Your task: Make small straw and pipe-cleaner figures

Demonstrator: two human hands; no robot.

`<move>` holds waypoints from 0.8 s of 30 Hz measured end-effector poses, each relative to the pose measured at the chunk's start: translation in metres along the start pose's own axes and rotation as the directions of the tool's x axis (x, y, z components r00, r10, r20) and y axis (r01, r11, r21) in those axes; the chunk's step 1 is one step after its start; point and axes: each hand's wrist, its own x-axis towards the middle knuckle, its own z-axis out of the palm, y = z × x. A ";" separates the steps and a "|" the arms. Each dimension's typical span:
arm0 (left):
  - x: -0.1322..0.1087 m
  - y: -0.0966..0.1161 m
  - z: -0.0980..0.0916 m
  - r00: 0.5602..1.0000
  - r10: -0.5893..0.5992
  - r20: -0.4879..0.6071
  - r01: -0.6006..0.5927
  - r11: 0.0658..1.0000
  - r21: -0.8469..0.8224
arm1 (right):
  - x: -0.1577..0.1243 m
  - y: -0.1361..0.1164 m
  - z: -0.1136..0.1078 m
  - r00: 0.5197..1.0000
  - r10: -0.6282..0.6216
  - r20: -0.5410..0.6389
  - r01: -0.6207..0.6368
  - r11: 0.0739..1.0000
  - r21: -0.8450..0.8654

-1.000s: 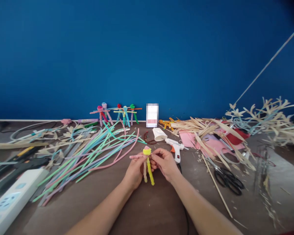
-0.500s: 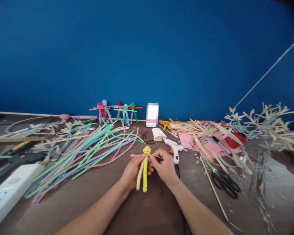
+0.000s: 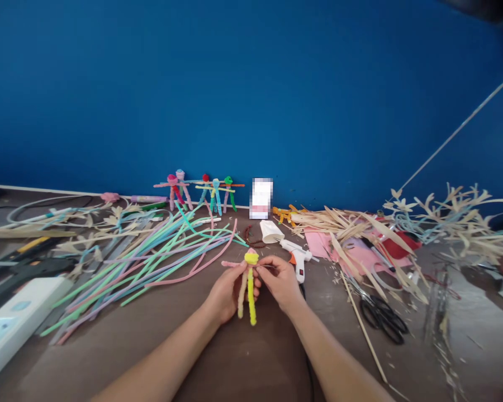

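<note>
a brown tabletop [image 3: 243, 363] fills the lower half of the frame and runs back to a plain deep-blue wall [image 3: 251, 84], with a pale strip [image 3: 46, 188] along the join at the left.

low in the centre, the left hand [image 3: 226, 293] is curled closed around a small pipe-cleaner figure [image 3: 251, 293], which is held just above the table. the figure has a yellow head, a pink crosspiece and pale and yellow legs hanging down. the right hand [image 3: 281, 282] pinches the crosspiece beside the head, thumb and forefinger pressed together and the other fingers folded in.

a loose spread of pastel pipe cleaners [image 3: 151, 257] lies left of centre. a white power strip [image 3: 12, 324] sits at the lower left edge. a row of finished figures [image 3: 201, 190] stands against the wall. just beyond the right hand lie a white glue gun [image 3: 297, 258] and a white cup [image 3: 271, 230] on its side. to the right are pale dried strips [image 3: 360, 223] over pink paper [image 3: 322, 240], with black scissors [image 3: 381, 315] nearer the lower right.

a small white-and-pink card [image 3: 261, 198] stands at the wall in the centre; it is blurred, so its print cannot be read.
</note>
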 end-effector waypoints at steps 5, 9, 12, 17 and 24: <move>-0.002 -0.005 0.002 0.992 0.041 0.122 -0.053 0.993 0.102 | 0.004 0.002 -0.004 0.985 -0.045 -0.169 0.031 0.996 -0.085; -0.003 -0.011 0.005 0.994 0.034 0.104 -0.056 0.975 0.216 | 0.005 -0.001 -0.005 0.981 -0.036 -0.190 0.016 0.994 -0.105; -0.003 -0.012 0.005 0.997 0.015 0.081 -0.036 0.964 0.264 | 0.005 -0.004 -0.005 0.983 -0.014 -0.182 -0.003 0.996 -0.091; -0.003 -0.013 0.006 0.995 0.028 0.097 -0.055 0.957 0.284 | 0.004 -0.007 -0.003 0.989 0.038 -0.146 -0.035 0.999 0.022; -0.002 -0.011 0.003 0.984 0.010 0.176 -0.037 0.988 0.151 | 0.006 -0.001 -0.006 0.984 0.118 -0.133 -0.081 0.963 0.256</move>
